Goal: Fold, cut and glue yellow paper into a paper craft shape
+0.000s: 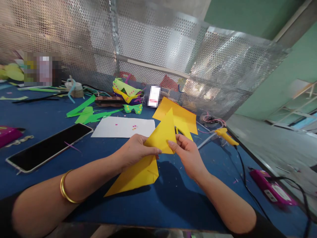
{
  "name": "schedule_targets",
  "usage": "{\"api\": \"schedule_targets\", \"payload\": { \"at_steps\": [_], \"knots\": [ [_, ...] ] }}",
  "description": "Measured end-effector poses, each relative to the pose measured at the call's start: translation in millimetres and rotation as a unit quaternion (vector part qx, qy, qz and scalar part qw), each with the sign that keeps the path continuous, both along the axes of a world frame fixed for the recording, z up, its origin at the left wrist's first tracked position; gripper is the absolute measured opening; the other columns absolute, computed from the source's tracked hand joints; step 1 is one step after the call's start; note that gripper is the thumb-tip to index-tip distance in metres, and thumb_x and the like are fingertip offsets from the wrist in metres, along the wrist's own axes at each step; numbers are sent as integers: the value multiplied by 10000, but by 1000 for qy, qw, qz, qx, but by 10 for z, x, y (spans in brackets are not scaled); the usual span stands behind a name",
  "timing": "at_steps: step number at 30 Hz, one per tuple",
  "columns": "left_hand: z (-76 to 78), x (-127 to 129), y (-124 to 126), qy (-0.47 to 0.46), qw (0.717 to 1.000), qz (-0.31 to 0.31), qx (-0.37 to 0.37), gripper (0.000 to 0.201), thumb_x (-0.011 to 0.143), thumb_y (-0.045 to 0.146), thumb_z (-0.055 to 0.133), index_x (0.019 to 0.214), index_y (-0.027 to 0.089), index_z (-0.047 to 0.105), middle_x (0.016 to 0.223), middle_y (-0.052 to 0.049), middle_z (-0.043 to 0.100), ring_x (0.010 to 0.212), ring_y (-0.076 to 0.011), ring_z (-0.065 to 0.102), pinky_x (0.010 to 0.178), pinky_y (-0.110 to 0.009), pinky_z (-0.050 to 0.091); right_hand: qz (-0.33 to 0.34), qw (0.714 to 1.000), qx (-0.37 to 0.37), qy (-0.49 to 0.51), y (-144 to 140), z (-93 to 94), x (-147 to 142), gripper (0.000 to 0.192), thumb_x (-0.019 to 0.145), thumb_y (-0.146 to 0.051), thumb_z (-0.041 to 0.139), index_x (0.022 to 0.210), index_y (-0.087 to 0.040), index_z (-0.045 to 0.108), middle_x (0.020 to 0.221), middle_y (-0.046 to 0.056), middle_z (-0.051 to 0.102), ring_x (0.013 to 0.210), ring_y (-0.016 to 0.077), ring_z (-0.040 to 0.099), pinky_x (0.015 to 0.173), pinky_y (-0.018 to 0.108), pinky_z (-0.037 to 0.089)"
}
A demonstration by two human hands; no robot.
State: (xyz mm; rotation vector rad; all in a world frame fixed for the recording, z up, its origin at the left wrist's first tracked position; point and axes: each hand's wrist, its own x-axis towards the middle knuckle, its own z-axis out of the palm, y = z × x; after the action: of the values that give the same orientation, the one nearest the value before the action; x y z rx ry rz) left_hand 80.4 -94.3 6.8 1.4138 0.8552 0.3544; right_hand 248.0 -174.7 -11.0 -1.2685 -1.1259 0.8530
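Between my two hands a folded sheet of yellow paper [162, 134] is held up over the blue table. My left hand [138, 148] pinches its lower left side, thumb on top. At the lower right corner, the thumb and fingers of my right hand [185, 150] are closed on the same sheet. Another yellow paper part [136, 175] with a creased corner extends below my left hand towards the table's front; whether it joins the held part is hidden. Behind my hands, a white sheet [123, 127] carries a few tiny pink scraps, and orange-yellow sheets [184, 115] lie flat.
A yellow glue gun [226, 136] and a magenta power strip [272, 188] with black cords lie on the right. On the left are a large phone [49, 147] and green paper strips [83, 110]. Paper masks [127, 91] are stacked before the perforated metal screen [153, 39].
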Motion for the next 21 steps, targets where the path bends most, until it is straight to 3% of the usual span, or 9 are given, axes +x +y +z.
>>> {"api": "schedule_targets", "payload": {
  "at_steps": [5, 13, 21],
  "knots": [
    [23, 1, -7, 1, 1000, -5, -21, 215, 651, 353, 770, 661, 145, 718, 636, -68, 702, 528, -162, 620, 551, -281, 488, 5, 999, -17, 39, 1, -8, 11, 324, 648, -363, 814, 883, -203, 658, 888, 46, 751, 816, 229, 698, 832, 407, 532],
    [54, -2, -11, -1, 999, 28, -32, 224, 642, 340, 786, 733, 150, 711, 624, -55, 703, 522, -182, 641, 525, -288, 498, -18, 999, -26, 25, 3, 36, 36, 367, 647, -375, 813, 935, -199, 668, 880, 53, 749, 791, 209, 689, 805, 389, 534],
    [58, -10, 4, -22, 998, 41, -40, 215, 634, 325, 777, 723, 145, 703, 603, -52, 692, 500, -171, 625, 515, -290, 495, -25, 997, -21, 73, 1, 34, 47, 257, 597, -275, 812, 812, -195, 697, 728, 4, 719, 646, 144, 629, 693, 324, 556]
  ]
}}
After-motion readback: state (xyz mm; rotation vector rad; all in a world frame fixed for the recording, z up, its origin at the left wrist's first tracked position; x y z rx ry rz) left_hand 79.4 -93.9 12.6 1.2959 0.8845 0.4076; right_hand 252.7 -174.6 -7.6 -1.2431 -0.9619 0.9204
